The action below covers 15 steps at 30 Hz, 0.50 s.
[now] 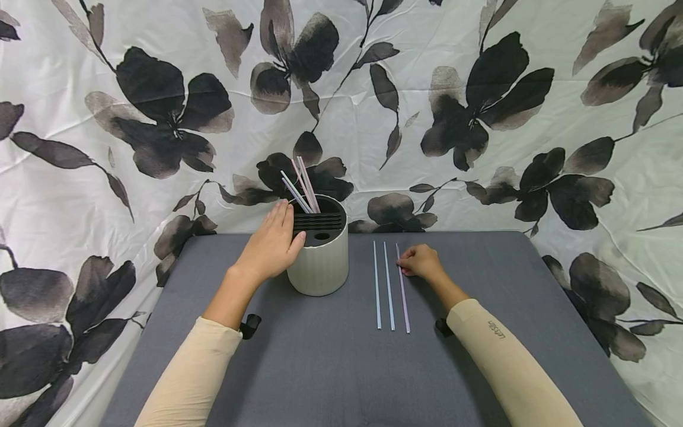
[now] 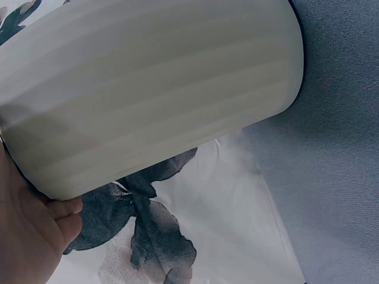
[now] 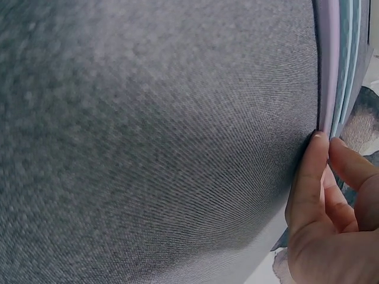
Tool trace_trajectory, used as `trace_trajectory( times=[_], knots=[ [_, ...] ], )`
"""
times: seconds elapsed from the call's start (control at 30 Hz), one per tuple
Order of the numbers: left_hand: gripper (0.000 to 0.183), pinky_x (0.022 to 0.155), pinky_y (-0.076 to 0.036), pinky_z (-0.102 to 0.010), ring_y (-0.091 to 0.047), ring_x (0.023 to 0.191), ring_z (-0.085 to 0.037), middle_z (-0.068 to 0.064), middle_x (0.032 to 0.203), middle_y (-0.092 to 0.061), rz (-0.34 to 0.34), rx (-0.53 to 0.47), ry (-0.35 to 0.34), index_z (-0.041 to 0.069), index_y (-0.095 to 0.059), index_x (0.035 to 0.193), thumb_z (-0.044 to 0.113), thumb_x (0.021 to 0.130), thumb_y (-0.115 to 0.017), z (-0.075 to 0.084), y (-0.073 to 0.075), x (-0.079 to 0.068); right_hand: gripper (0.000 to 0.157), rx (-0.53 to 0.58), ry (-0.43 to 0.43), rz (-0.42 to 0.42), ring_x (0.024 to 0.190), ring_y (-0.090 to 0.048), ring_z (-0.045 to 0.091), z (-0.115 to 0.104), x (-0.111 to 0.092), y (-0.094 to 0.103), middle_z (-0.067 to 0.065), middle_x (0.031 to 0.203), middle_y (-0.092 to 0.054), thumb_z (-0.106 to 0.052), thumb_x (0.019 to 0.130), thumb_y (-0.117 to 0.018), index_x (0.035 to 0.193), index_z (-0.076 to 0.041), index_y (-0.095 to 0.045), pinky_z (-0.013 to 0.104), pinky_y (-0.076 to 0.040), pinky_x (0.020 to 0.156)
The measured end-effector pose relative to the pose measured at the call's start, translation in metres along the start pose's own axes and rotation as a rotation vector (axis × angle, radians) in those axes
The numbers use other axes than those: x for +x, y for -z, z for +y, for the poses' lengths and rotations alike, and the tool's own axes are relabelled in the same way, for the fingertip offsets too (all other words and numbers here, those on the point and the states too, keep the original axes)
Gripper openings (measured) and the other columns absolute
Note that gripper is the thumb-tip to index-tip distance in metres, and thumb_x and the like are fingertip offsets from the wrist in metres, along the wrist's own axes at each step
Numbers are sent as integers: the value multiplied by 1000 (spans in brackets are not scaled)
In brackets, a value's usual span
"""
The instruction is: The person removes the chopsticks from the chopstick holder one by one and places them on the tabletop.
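Observation:
A cream, ribbed round holder [image 1: 318,270] with a black slotted top [image 1: 317,222] stands upright near the table's back edge. Several pink and pale straws [image 1: 306,190] lean out of its rear opening. My left hand [image 1: 269,240] rests along the left of its rim, fingers straight; in the left wrist view the ribbed wall [image 2: 154,89] fills the upper part above the fingertips. To the holder's right, my right hand [image 1: 421,262] pinches a purple straw [image 1: 403,296] near its far end, thumb and forefinger [image 3: 314,157] on either side. Two light blue straws [image 1: 388,284] [image 1: 376,284] lie parallel to its left.
The grey table [image 1: 331,367] ends just behind the holder and straws. A white cloth with dark flowers [image 1: 384,142] hangs behind it and at both sides. Dark wrist-worn devices [image 1: 249,326] show under both forearms.

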<state>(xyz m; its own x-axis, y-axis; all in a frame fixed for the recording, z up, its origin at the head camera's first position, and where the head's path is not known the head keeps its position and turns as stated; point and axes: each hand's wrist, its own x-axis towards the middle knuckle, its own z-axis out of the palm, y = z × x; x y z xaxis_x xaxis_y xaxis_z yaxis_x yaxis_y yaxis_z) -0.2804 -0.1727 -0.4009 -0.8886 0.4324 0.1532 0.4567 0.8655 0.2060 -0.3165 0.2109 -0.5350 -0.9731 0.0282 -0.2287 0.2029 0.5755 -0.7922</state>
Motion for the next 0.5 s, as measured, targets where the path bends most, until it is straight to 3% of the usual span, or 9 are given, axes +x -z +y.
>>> trace_trajectory(
  times=[0.27, 0.5],
  knots=[
    [74, 131, -14, -49, -7, 161, -37, -27, 170, -10, 9, -3, -6, -12, -18, 160, 42, 109, -30, -1, -1, 0, 18, -41, 30, 22, 57, -69, 7, -1, -4, 3, 5, 71, -74, -10, 92, -77, 95, 7, -73, 27, -62, 58],
    [74, 131, -15, -50, -8, 161, -37, -27, 171, -10, 11, 0, -4, -11, -19, 160, 42, 109, -30, -2, -1, -1, 20, -68, 142, 53, 65, -72, 10, -6, -10, 9, 12, 88, -78, -13, 94, -75, 104, 3, -74, 26, -61, 62]
  ],
)
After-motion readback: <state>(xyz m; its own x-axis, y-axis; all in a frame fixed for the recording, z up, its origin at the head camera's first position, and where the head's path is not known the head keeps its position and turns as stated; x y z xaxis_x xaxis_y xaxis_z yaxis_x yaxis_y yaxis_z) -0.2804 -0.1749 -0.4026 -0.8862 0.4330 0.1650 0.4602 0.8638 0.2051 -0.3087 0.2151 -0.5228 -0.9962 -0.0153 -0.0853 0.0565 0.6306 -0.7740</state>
